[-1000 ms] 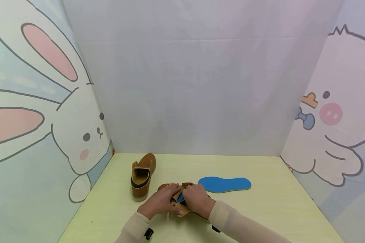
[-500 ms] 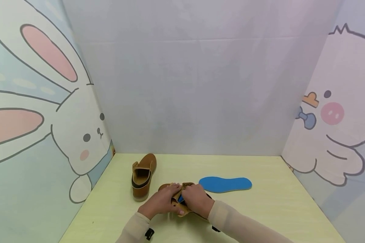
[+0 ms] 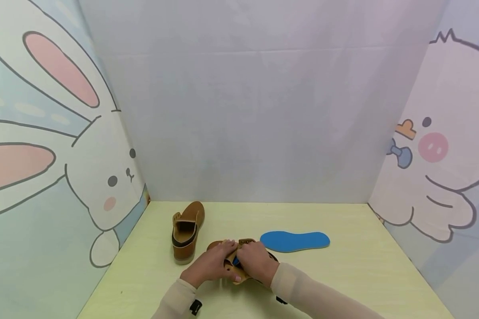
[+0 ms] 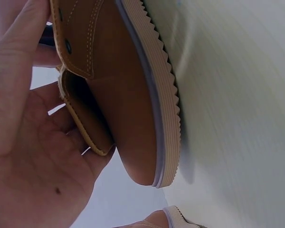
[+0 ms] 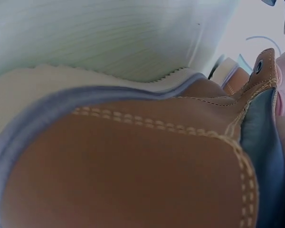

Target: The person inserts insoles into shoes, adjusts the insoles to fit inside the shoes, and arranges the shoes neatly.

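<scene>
The left hand point(image 3: 210, 265) grips the brown shoe point(image 4: 127, 107) between thumb and fingers, while less blue insole point(image 3: 236, 262) now shows beside the right hand point(image 3: 258, 261), probably sitting deeper inside, though whether those hidden fingertips pinch it I cannot tell.

pale yellow tabletop point(image 3: 359, 270), pale grey backdrop point(image 3: 247, 106), cartoon rabbit point(image 3: 93, 164) at left, white cartoon figure point(image 3: 455, 146) at right

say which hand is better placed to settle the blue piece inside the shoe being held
Probably the right hand: it is at the opening of the held shoe, close by the blue piece, while the left hand holds that shoe nearer its toe.
</scene>
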Motion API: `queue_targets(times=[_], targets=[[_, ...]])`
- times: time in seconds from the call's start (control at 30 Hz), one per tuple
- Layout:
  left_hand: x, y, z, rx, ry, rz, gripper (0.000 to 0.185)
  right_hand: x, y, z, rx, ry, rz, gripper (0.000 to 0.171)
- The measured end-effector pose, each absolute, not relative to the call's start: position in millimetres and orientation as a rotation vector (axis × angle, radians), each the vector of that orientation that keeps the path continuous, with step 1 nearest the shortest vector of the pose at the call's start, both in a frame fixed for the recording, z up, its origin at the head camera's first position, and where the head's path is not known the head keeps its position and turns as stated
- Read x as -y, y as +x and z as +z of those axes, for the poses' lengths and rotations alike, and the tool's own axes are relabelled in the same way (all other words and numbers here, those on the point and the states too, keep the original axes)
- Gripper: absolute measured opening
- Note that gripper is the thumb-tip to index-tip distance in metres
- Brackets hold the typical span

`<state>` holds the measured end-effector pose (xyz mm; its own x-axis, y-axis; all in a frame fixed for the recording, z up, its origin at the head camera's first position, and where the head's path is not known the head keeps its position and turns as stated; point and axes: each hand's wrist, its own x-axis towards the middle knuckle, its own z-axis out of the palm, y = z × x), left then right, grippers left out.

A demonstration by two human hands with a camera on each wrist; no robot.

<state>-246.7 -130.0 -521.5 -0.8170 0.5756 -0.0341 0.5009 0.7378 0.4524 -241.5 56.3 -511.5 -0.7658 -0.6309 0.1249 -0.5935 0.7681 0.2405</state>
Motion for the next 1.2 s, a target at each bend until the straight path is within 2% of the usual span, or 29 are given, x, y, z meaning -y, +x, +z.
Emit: queue_targets(times=[0.47,1.2], targets=[[128.4,-246.8,-518.2,-2.763,0.862,0.669,0.103,-59.3,-242.0,-510.2,2.827,0.898,-0.280,0.014],[130.9,-244.3,-521.1,-2.765,0.881,0.666,0.103,-59.5,-243.2,-517.8,2.786,0.947,-0.183,0.012]])
